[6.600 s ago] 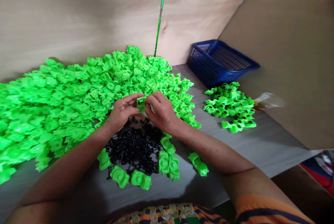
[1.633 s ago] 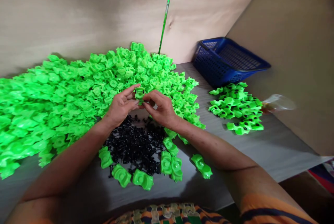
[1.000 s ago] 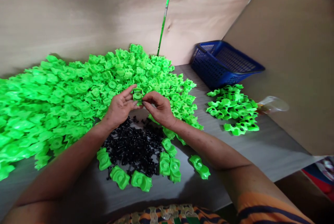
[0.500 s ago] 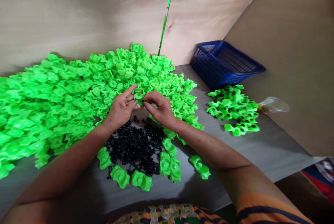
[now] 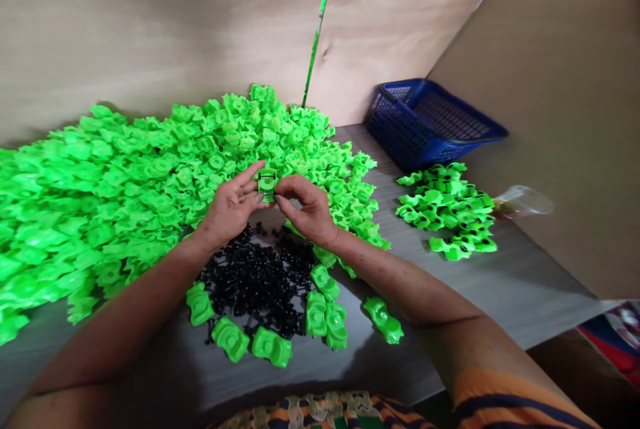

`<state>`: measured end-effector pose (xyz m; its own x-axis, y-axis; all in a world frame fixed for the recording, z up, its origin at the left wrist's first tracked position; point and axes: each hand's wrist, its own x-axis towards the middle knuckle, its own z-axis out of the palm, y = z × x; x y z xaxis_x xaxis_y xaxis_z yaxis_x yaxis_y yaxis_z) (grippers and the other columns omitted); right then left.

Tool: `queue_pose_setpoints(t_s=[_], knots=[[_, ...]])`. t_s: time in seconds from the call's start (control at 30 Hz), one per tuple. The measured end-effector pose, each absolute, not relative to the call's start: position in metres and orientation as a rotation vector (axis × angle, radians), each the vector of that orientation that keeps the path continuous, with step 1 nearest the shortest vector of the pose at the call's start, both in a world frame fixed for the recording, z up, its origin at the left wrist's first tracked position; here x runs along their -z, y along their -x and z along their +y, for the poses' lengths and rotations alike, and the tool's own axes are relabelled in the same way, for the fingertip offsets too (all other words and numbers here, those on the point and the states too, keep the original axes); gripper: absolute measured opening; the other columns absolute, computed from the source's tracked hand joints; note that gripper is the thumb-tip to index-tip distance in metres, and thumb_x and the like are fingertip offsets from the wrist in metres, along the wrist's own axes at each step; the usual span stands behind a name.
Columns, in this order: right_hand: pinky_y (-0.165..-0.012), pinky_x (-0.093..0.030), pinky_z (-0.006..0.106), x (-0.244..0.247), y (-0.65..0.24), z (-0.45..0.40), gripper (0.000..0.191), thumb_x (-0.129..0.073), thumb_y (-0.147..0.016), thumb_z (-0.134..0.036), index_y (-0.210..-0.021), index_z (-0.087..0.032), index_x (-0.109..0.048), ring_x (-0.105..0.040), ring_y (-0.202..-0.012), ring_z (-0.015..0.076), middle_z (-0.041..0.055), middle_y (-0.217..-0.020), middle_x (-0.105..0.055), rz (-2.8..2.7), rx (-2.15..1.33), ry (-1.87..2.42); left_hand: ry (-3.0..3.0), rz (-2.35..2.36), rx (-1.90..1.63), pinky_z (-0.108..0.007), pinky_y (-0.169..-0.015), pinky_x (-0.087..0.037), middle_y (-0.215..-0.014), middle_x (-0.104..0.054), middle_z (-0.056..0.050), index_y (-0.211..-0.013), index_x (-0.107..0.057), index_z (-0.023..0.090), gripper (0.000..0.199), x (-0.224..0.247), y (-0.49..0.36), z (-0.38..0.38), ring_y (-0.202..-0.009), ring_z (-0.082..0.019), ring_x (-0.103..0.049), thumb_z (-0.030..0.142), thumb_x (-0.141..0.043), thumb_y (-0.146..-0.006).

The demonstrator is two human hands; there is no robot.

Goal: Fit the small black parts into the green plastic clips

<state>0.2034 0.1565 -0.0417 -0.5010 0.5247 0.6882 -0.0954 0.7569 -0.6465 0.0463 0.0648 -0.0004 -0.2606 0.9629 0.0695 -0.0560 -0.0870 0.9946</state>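
Green plastic shell (image 5: pixel 267 183) is up between both hands, above the table (image 5: pixel 525 275), underside facing the camera. Left hand (image 5: pixel 227 210) has its fingers clamped on it, forefinger at the far edge, thumb at the near one. Right hand (image 5: pixel 306 207) has thumb and forefinger pinched together at the near right corner, but can't tell if they're on the shell's edge or a bar tip. One black bar (image 5: pixel 267 176) shows across the far end; a dark line at the near end is half covered by fingers.

Black bits (image 5: pixel 257 282) lie tangled below the hands, too jumbled to count. Big green pile (image 5: pixel 140 182) runs off the left side. Smaller heap (image 5: pixel 447 205) on the right partly hides the blue basket's (image 5: pixel 425 135) base. Something see-through (image 5: pixel 525 201) beside it is too blurry to make out.
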Motion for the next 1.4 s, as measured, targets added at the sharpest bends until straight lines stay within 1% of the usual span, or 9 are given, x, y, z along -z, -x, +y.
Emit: queue_pose_setpoints(t_s=[0.13,0.3,0.5,0.6,0.9,1.0,1.17,1.27,1.4], knots=[[-0.078,-0.055,0.029,0.0400,-0.2048,0.1581,0.003,-0.062,-0.096,-0.020,-0.094,-0.022,-0.064,-0.064,-0.082,0.0144,0.0029,-0.091,-0.068,-1.954,-0.699,0.270,-1.109,1.269,-1.480,-0.041,-0.094,-0.066,-0.090,-0.068,-0.002,-0.153,-0.058,0.014,0.081,0.0011,-0.0463,0.0647,-0.088,-0.017,-0.068,0.027,-0.080,-0.077],[-0.078,-0.056,0.030,0.0385,-0.2057,0.1586,0.002,-0.063,-0.097,-0.021,-0.097,-0.023,-0.064,-0.065,-0.085,0.0155,0.0040,-0.094,-0.069,-1.960,-0.623,0.254,-1.104,1.206,-1.512,-0.039,-0.094,-0.065,-0.073,-0.055,0.005,-0.150,-0.062,0.016,0.074,0.0031,-0.0459,0.0642,-0.070,-0.011,-0.059,0.021,-0.076,-0.078],[-0.078,-0.055,0.028,0.0372,-0.2069,0.1576,0.003,-0.064,-0.098,-0.020,-0.098,-0.023,-0.063,-0.066,-0.088,0.0151,0.0040,-0.094,-0.069,-1.958,-0.550,0.230,-1.086,1.169,-1.518,-0.040,-0.095,-0.063,-0.083,-0.064,0.000,-0.152,-0.060,0.018,0.075,0.0056,-0.0466,0.0648,-0.081,-0.014,-0.065,0.019,-0.074,-0.078],[-0.079,-0.056,0.029,0.0372,-0.2072,0.1578,0.003,-0.063,-0.098,-0.020,-0.098,-0.023,-0.063,-0.066,-0.089,0.0155,0.0044,-0.096,-0.069,-1.967,-0.550,0.241,-1.085,1.159,-1.522,-0.038,-0.093,-0.064,-0.083,-0.063,0.000,-0.152,-0.060,0.018,0.077,0.0066,-0.0468,0.0657,-0.083,-0.015,-0.066,0.017,-0.074,-0.076],[-0.080,-0.058,0.029,0.0409,-0.2063,0.1588,0.004,-0.064,-0.097,-0.019,-0.099,-0.022,-0.065,-0.068,-0.088,0.0150,0.0055,-0.099,-0.070,-1.963,-0.590,0.251,-1.075,1.140,-1.525,-0.032,-0.086,-0.064,-0.078,-0.057,0.003,-0.147,-0.063,0.017,0.077,0.0058,-0.0454,0.0670,-0.074,-0.012,-0.060,0.015,-0.077,-0.072],[-0.079,-0.058,0.028,0.0426,-0.2060,0.1594,0.005,-0.063,-0.098,-0.018,-0.100,-0.022,-0.065,-0.068,-0.088,0.0143,0.0057,-0.101,-0.070,-1.965,-0.577,0.242,-1.074,1.127,-1.522,-0.030,-0.083,-0.064,-0.071,-0.053,0.005,-0.147,-0.064,0.017,0.073,0.0057,-0.0458,0.0676,-0.070,-0.011,-0.059,0.019,-0.079,-0.075],[-0.085,-0.058,0.030,0.0427,-0.2062,0.1610,0.005,-0.060,-0.100,-0.020,-0.100,-0.023,-0.065,-0.069,-0.096,0.0160,0.0065,-0.104,-0.070,-1.999,-0.493,0.232,-1.070,1.118,-1.524,-0.030,-0.082,-0.065,-0.073,-0.058,0.004,-0.146,-0.065,0.019,0.068,0.0079,-0.0463,0.0689,-0.076,-0.013,-0.062,0.028,-0.080,-0.080],[-0.086,-0.058,0.031,0.0416,-0.2068,0.1615,0.005,-0.060,-0.100,-0.020,-0.101,-0.023,-0.064,-0.068,-0.098,0.0164,0.0066,-0.104,-0.070,-2.020,-0.459,0.217,-1.082,1.125,-1.515,-0.031,-0.084,-0.065,-0.072,-0.057,0.005,-0.147,-0.064,0.020,0.069,0.0088,-0.0465,0.0687,-0.075,-0.013,-0.062,0.026,-0.079,-0.080],[-0.087,-0.057,0.031,0.0408,-0.2074,0.1612,0.006,-0.060,-0.101,-0.019,-0.103,-0.023,-0.063,-0.067,-0.099,0.0165,0.0067,-0.105,-0.069,-2.021,-0.459,0.206,-1.084,1.110,-1.525,-0.027,-0.080,-0.063,-0.071,-0.057,0.005,-0.147,-0.064,0.017,0.068,0.0086,-0.0462,0.0676,-0.072,-0.011,-0.060,0.022,-0.077,-0.080]])
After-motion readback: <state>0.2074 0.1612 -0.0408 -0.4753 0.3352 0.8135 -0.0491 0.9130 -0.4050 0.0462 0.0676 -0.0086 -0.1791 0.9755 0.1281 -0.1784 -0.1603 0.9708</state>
